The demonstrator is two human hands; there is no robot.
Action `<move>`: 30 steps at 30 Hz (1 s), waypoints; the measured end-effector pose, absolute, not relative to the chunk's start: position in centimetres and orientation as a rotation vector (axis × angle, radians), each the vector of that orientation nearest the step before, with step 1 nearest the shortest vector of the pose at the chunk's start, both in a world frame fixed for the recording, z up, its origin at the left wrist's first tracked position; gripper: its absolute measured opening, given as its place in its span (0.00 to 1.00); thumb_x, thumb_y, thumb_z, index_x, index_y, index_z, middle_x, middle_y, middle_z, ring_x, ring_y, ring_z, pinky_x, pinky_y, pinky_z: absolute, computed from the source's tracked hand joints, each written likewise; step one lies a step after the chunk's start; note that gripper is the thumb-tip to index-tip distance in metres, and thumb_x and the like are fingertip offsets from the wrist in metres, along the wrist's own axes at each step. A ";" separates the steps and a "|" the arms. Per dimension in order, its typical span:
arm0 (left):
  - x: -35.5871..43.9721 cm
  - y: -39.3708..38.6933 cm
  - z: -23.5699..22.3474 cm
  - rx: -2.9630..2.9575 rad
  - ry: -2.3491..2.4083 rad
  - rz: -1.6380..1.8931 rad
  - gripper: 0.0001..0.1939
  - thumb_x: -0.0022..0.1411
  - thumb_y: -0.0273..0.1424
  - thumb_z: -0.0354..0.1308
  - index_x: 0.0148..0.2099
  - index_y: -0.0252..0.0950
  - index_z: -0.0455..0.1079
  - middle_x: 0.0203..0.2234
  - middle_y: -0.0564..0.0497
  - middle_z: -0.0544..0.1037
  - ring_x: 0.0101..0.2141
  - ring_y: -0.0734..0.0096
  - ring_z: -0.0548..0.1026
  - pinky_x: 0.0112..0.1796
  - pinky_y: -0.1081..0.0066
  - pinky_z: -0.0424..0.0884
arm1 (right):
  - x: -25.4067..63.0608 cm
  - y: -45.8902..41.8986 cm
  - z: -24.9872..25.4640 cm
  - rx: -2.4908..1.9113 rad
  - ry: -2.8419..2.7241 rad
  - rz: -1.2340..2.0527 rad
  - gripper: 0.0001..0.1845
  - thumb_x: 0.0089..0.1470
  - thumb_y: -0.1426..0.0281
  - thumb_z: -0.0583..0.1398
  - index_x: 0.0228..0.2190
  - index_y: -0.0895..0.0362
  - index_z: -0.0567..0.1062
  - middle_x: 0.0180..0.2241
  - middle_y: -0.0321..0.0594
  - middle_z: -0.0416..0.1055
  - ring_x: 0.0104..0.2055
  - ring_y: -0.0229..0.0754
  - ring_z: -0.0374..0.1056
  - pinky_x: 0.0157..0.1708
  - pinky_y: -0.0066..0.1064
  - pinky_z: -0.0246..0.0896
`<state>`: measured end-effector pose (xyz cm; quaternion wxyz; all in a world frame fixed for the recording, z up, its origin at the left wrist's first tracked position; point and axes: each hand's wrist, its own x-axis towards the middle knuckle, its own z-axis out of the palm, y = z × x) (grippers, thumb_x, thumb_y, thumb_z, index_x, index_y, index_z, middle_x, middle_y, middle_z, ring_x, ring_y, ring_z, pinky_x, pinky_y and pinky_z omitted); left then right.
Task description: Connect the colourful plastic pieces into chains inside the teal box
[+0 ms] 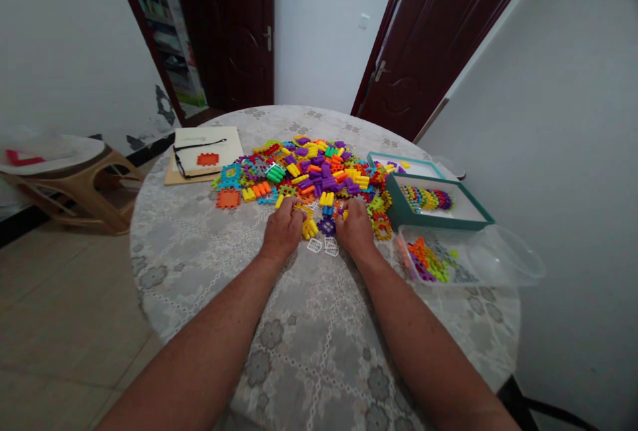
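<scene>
A heap of colourful plastic building blocks lies on the table, and both hands are at its near edge. My left hand has its fingers curled in among the blocks; what they hold, if anything, is hidden. Close beside it is a yellow ribbed block. My right hand is closed, fingers bent, with a bit of yellow block showing at the fingertips. Between the hands lie a purple openwork piece and a yellow block. White lattice pieces rest just in front.
At right stand a green-edged box holding rows of coloured pieces and a clear plastic tub with flat pieces. Back left, glasses and an orange square piece lie on a folder. A stool stands beyond the patterned tablecloth.
</scene>
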<state>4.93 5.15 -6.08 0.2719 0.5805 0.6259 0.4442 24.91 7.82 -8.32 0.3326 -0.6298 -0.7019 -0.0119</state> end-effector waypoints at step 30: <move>3.9 5.0 -6.2 1.588 1.549 1.284 0.13 0.66 0.34 0.47 0.45 0.41 0.71 0.33 0.51 0.79 0.37 0.61 0.79 0.38 0.67 0.70 | 25.1 7.4 -3.5 -1.474 -1.671 0.905 0.11 0.45 0.63 0.60 0.28 0.49 0.62 0.32 0.45 0.69 0.47 0.66 0.71 0.38 0.49 0.65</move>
